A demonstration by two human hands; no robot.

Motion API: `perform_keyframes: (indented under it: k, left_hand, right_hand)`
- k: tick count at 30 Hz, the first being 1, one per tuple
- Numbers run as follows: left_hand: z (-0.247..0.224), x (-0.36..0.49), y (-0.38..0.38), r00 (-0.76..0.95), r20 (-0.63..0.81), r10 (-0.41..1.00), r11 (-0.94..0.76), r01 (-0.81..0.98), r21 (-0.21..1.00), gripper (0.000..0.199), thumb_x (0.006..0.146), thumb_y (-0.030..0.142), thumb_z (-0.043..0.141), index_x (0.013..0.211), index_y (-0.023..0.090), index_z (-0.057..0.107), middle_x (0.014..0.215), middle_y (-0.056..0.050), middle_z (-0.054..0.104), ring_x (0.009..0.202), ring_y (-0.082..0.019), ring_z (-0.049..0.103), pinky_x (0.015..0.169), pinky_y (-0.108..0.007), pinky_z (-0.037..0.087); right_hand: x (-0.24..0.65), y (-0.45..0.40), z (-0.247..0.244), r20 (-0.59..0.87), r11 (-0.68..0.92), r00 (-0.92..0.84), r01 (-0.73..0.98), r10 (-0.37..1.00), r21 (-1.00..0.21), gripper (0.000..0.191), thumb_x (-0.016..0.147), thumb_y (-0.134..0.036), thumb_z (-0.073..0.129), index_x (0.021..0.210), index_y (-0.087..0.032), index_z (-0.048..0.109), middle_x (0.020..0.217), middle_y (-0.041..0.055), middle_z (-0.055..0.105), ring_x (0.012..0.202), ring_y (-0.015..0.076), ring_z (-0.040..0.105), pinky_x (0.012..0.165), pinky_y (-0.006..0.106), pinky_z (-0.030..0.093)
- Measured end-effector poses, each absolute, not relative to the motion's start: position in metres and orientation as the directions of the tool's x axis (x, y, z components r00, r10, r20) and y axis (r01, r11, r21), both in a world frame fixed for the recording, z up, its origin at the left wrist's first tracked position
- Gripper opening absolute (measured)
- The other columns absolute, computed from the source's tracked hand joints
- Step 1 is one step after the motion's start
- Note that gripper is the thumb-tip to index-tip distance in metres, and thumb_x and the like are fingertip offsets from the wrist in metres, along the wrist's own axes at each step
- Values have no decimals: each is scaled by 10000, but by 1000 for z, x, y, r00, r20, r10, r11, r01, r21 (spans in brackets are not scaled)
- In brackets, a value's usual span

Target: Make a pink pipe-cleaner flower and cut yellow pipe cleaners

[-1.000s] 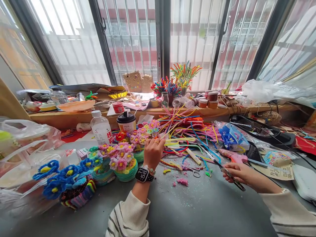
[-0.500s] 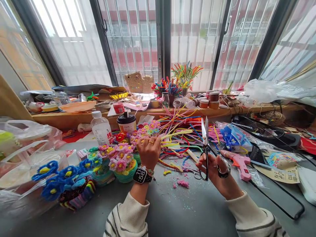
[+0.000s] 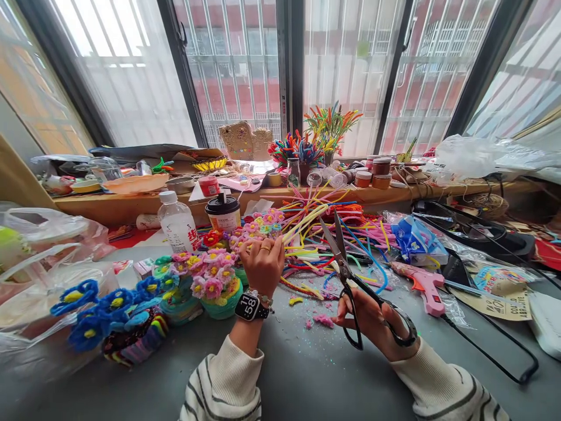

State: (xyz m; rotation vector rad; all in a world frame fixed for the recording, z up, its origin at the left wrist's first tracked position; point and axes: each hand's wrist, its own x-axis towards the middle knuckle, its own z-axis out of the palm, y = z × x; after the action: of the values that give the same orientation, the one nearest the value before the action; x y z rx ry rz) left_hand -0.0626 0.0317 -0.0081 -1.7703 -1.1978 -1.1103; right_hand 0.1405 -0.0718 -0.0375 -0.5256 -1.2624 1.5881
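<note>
My left hand [image 3: 263, 263], wearing a ring and a watch, is closed around pale yellow pipe cleaners [image 3: 307, 222], whose free ends slant up to the right. My right hand [image 3: 372, 321] grips a pair of scissors [image 3: 344, 266] with black handles, fingers through the loops. The blades are spread apart and point up and left, near the yellow ends; I cannot tell if they touch. Pink pipe-cleaner flowers [image 3: 213, 272] in a turquoise pot stand just left of my left hand. Pink fuzzy scraps [image 3: 323, 320] lie on the table between my hands.
Loose pipe cleaners [image 3: 368, 231] heap up behind my hands. A pink glue gun [image 3: 432, 289] with a cord lies at right. Blue pipe-cleaner flowers [image 3: 116, 301], a plastic bottle [image 3: 177, 222] and a lidded cup [image 3: 222, 216] stand at left. Jars [image 3: 363, 181] line the sill.
My right hand has come lower and slightly left. The scissors have opened wider and tilted left. The yellow pipe cleaners in my left hand now slant more steeply upward.
</note>
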Motion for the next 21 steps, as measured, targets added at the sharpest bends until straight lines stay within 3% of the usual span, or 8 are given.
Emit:
perform_keyframes:
  k: [8,14,21]
  left_hand:
    - [-7,-58,26,300,914,273,-422,891,-167,195,746,214,487,897,240,609,673,-10,630,661,-158,512,797,-377,280]
    - [-6,-55,22,385,905,180,-487,834,-258,210,730,194,519,918,248,599,684,11,640,646,-133,525,802,-348,299]
    - [-8,-56,28,408,883,231,-503,827,-251,212,734,206,517,925,244,600,704,-1,641,668,-148,520,763,-321,333]
  right_hand:
    - [141,-71,-38,259,54,-348,-502,901,-863,459,594,-626,473,767,-206,544,798,45,498,790,193,486,827,421,352]
    - [146,-69,-37,248,90,-199,-580,948,-810,531,570,-703,393,743,-222,539,777,38,486,819,207,481,856,438,339]
    - [147,-71,-36,260,69,-212,-635,942,-769,553,517,-704,441,735,-206,540,778,54,495,835,219,485,870,444,330]
